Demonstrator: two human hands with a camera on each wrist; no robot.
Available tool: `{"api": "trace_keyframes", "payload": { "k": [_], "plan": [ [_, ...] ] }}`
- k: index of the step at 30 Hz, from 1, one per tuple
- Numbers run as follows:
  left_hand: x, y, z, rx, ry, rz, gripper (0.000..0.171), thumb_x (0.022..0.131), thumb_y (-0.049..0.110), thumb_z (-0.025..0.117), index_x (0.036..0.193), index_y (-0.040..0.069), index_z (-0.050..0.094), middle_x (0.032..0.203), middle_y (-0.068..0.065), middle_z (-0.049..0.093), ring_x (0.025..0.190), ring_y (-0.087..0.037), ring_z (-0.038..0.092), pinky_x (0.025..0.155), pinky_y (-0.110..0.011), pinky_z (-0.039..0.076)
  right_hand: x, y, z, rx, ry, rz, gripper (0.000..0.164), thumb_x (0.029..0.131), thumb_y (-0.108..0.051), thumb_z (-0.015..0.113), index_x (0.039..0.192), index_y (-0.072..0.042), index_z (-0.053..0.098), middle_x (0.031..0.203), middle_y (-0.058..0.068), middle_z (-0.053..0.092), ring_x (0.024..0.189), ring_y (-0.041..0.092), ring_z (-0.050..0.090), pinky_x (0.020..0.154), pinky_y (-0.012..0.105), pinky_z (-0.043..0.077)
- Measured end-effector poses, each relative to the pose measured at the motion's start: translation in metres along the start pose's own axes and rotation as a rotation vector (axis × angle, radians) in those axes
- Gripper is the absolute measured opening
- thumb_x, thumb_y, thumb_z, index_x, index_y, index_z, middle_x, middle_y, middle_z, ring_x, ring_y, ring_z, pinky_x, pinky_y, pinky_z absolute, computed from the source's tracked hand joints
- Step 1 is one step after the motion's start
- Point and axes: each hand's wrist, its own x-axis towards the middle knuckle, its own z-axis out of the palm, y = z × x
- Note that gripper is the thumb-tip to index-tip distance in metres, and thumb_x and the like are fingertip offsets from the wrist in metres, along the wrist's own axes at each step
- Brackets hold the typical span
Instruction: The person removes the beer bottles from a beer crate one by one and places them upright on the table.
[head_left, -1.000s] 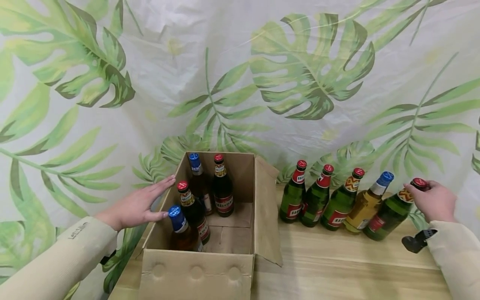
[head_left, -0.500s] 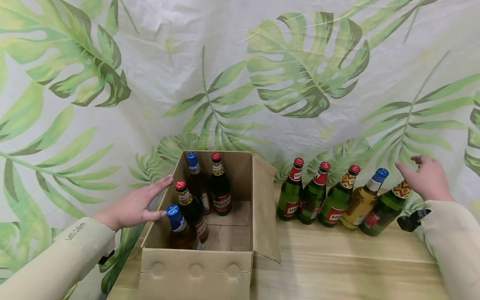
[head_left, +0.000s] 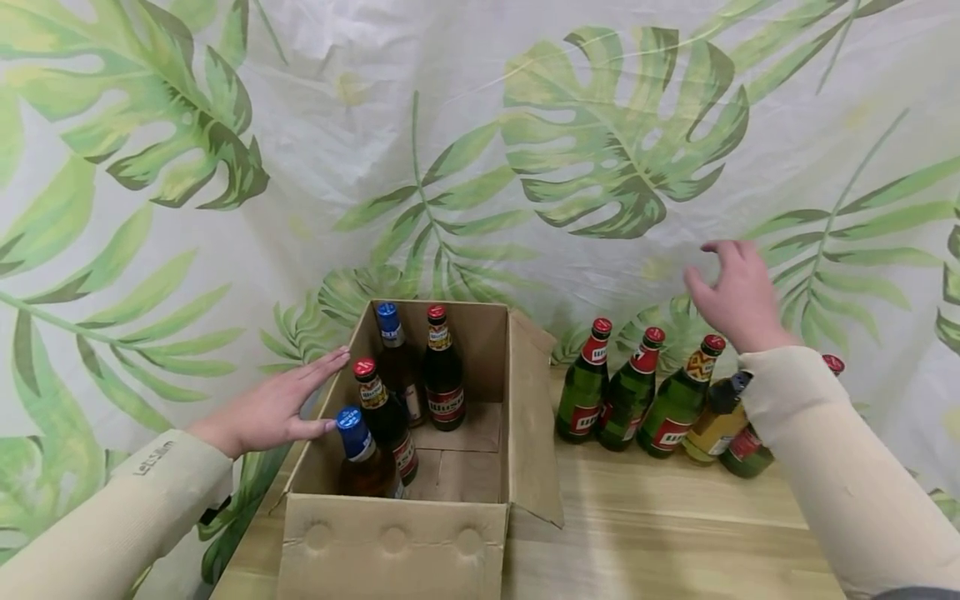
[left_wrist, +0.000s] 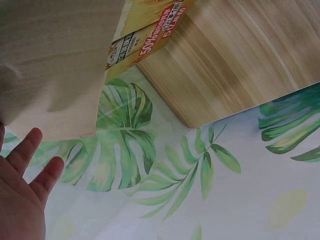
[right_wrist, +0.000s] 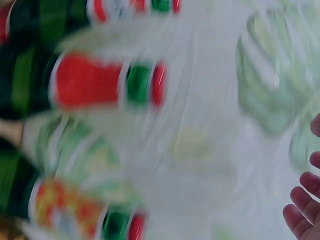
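My left hand (head_left: 262, 412) rests at the left rim of an open cardboard box (head_left: 393, 542), its fingers straight and thumb spread. Inside the box stand two dark beer bottles with red caps (head_left: 444, 383) and two brown bottles with blue caps (head_left: 356, 442). My right hand (head_left: 738, 296) is raised over the row of bottles on the right, fingers loosely bent and holding nothing. Beneath it are green beer bottles (head_left: 675, 412) with red caps and a yellowish bottle (head_left: 708, 433). My right sleeve partly covers the yellowish bottle and the rightmost green bottle (head_left: 745, 450).
The box's right flap (head_left: 536, 425) hangs outward toward the bottle row. All stands on a wooden table (head_left: 645, 533). A leaf-print sheet (head_left: 465, 125) hangs close behind. The left wrist view shows the table's edge (left_wrist: 245, 117) and a yellow printed box panel (left_wrist: 150, 37).
My right hand has let go of the rightmost green bottle's cap, risen and swung left above the row. My left hand has stayed at the box rim.
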Motion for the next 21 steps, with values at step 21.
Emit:
{"api": "trace_keyframes", "payload": {
  "k": [21],
  "plan": [
    [0.000, 0.000, 0.000, -0.022, -0.030, -0.031, 0.087, 0.095, 0.043, 0.070, 0.160, -0.001, 0.032, 0.164, -0.025, 0.030, 0.141, -0.047, 0.042, 0.107, -0.064, 0.039, 0.032, -0.137, 0.090, 0.229, -0.284, -0.216, 0.052, 0.103, -0.029, 0.063, 0.143, 0.002, 0.053, 0.146, 0.021, 0.053, 0.138, 0.037, 0.047, 0.112, 0.050, 0.037]
  ]
}}
